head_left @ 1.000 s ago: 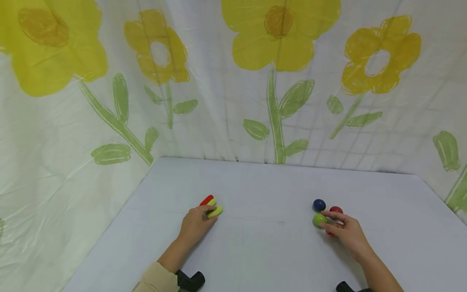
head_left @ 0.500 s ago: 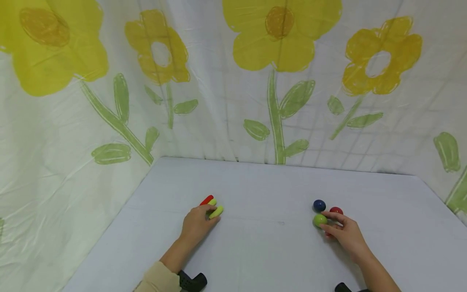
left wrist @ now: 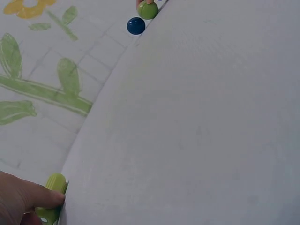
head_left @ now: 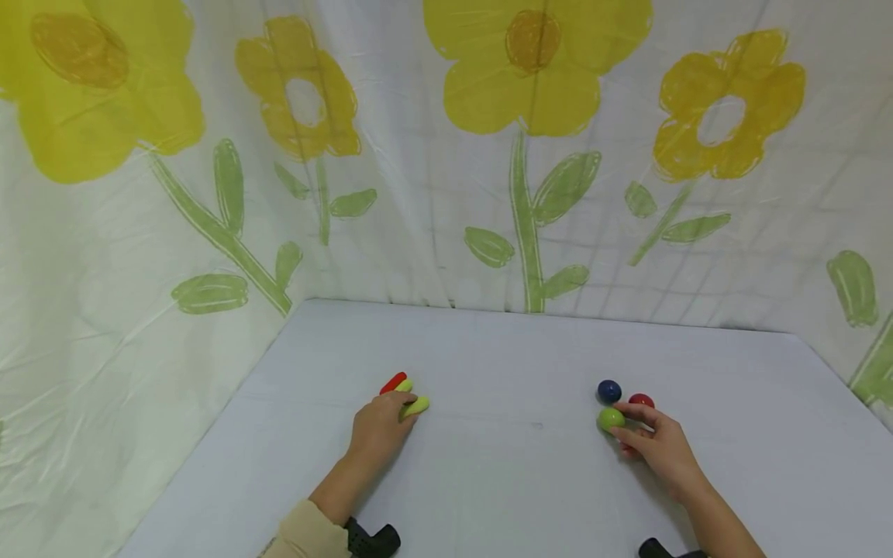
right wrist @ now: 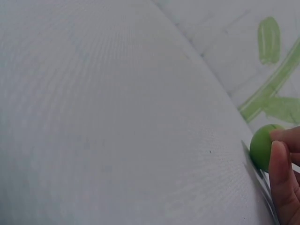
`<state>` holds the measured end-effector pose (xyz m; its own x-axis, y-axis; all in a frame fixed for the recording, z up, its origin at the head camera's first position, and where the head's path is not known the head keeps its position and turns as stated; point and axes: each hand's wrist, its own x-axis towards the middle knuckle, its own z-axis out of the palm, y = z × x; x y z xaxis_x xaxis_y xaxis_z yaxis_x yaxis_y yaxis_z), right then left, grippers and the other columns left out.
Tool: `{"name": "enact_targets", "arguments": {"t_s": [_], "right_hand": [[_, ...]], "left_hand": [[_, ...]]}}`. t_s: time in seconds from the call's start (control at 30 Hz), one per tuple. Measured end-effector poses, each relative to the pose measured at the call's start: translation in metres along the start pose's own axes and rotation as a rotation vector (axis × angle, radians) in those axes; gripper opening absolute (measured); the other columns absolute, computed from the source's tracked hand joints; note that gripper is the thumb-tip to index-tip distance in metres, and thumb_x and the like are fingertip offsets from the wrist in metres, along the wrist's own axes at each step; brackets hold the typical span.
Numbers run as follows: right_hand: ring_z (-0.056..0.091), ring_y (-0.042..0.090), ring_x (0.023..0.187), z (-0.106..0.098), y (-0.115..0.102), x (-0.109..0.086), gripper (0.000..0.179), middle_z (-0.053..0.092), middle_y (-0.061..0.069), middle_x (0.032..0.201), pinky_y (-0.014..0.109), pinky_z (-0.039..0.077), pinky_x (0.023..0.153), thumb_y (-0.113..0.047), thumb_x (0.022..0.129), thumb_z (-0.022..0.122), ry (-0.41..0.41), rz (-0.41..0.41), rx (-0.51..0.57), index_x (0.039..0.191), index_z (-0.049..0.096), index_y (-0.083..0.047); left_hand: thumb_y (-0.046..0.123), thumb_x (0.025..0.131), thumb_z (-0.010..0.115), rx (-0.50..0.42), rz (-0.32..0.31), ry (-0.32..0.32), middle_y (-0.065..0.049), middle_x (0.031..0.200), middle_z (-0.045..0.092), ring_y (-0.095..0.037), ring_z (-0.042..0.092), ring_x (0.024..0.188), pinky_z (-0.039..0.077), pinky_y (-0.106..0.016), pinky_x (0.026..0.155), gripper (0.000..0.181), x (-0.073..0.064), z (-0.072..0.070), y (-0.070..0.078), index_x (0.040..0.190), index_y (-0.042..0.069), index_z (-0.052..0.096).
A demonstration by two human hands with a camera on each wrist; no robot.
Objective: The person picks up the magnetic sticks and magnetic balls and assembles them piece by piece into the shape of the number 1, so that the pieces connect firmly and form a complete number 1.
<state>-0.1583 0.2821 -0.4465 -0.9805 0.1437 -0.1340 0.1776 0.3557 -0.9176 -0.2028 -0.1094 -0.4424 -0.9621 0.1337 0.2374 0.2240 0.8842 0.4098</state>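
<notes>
Lime stick [head_left: 420,404] turned, left hand [head_left: 380,426] pinching it, right hand [head_left: 664,451] pinching green ball [head_left: 610,419]

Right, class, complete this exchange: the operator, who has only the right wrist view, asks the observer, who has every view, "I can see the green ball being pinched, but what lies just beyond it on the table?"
Observer: In the head view, a dark blue ball sits just beyond the green ball.
Operator: Is anything red near them?
Observer: Yes, a red ball, partly hidden behind the right grip.
Operator: And what is the left grip, out of my sight, doing?
Observer: It is pinching a yellow-green stick.
</notes>
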Motion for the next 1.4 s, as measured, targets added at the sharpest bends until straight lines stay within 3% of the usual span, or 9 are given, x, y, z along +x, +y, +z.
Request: {"name": "enact_targets", "arguments": {"t_s": [0.17, 0.43, 0.77, 0.83, 0.93, 1.07, 1.2, 1.4], "right_hand": [[0.058, 0.005, 0.060, 0.001, 0.000, 0.000, 0.052, 0.042, 0.027, 0.134, 0.023, 0.053, 0.061, -0.010, 0.085, 0.066, -0.004, -0.007, 0.006, 0.130, 0.046, 0.005], [0.057, 0.007, 0.058, 0.001, -0.001, 0.000, 0.051, 0.044, 0.027, 0.133, 0.024, 0.053, 0.060, -0.011, 0.086, 0.066, 0.000, -0.019, -0.004, 0.130, 0.046, 0.005], [0.052, 0.009, 0.055, -0.001, -0.004, 0.002, 0.050, 0.048, 0.024, 0.127, 0.023, 0.049, 0.055, -0.016, 0.086, 0.067, -0.003, -0.026, -0.084, 0.129, 0.049, 0.002], [0.051, 0.009, 0.054, -0.001, -0.005, 0.002, 0.052, 0.052, 0.020, 0.119, 0.023, 0.047, 0.053, -0.019, 0.086, 0.067, -0.005, -0.017, -0.116, 0.130, 0.048, 0.001], [0.050, 0.009, 0.053, -0.001, -0.007, 0.002, 0.054, 0.060, 0.011, 0.093, 0.023, 0.045, 0.052, -0.020, 0.086, 0.067, -0.009, 0.008, -0.145, 0.131, 0.048, 0.001], [0.049, 0.009, 0.052, -0.001, -0.008, 0.002, 0.054, 0.054, 0.000, 0.063, 0.023, 0.044, 0.051, -0.019, 0.086, 0.066, -0.013, 0.030, -0.159, 0.132, 0.047, 0.002], [0.049, 0.009, 0.052, 0.000, -0.009, 0.002, 0.053, 0.052, -0.002, 0.057, 0.023, 0.044, 0.051, -0.019, 0.086, 0.066, -0.012, 0.037, -0.176, 0.132, 0.048, 0.002], [0.049, 0.009, 0.052, 0.000, -0.011, 0.001, 0.053, 0.052, -0.002, 0.056, 0.023, 0.044, 0.052, -0.020, 0.086, 0.066, -0.020, 0.054, -0.187, 0.132, 0.048, 0.001]], "left_hand": [[0.014, 0.079, 0.072, -0.026, -0.019, 0.010, -0.009, 0.110, 0.068, -0.027, 0.063, 0.101, 0.052, -0.041, 0.078, 0.029, 0.000, 0.000, 0.002, 0.107, 0.008, 0.069], [0.008, 0.076, 0.074, -0.288, -0.093, -0.042, -0.004, 0.102, 0.069, -0.020, 0.060, 0.097, 0.049, -0.037, 0.078, 0.024, 0.005, 0.001, 0.004, 0.100, 0.008, 0.069], [0.013, 0.076, 0.076, -0.465, -0.117, -0.098, -0.004, 0.095, 0.067, -0.020, 0.058, 0.094, 0.047, -0.036, 0.078, 0.019, 0.010, 0.003, 0.007, 0.092, 0.008, 0.068], [0.014, 0.076, 0.076, -0.491, -0.133, -0.105, -0.004, 0.094, 0.067, -0.019, 0.059, 0.092, 0.047, -0.035, 0.077, 0.019, 0.011, 0.003, 0.007, 0.092, 0.008, 0.068], [0.015, 0.077, 0.076, -0.559, -0.159, -0.129, -0.006, 0.095, 0.067, -0.020, 0.060, 0.093, 0.048, -0.031, 0.073, 0.024, 0.013, 0.004, 0.008, 0.099, 0.006, 0.068], [0.015, 0.079, 0.073, -0.653, -0.197, -0.161, -0.009, 0.100, 0.068, -0.023, 0.060, 0.098, 0.049, -0.025, 0.069, 0.031, 0.015, 0.003, 0.011, 0.108, 0.004, 0.068], [0.013, 0.079, 0.072, -0.718, -0.218, -0.182, -0.011, 0.101, 0.069, -0.024, 0.061, 0.099, 0.047, -0.024, 0.065, 0.028, 0.015, 0.004, 0.015, 0.105, 0.001, 0.068], [0.013, 0.080, 0.072, -0.788, -0.248, -0.247, -0.012, 0.096, 0.070, -0.014, 0.061, 0.085, 0.044, -0.023, 0.061, 0.029, 0.015, 0.008, 0.022, 0.103, -0.003, 0.067]]}}
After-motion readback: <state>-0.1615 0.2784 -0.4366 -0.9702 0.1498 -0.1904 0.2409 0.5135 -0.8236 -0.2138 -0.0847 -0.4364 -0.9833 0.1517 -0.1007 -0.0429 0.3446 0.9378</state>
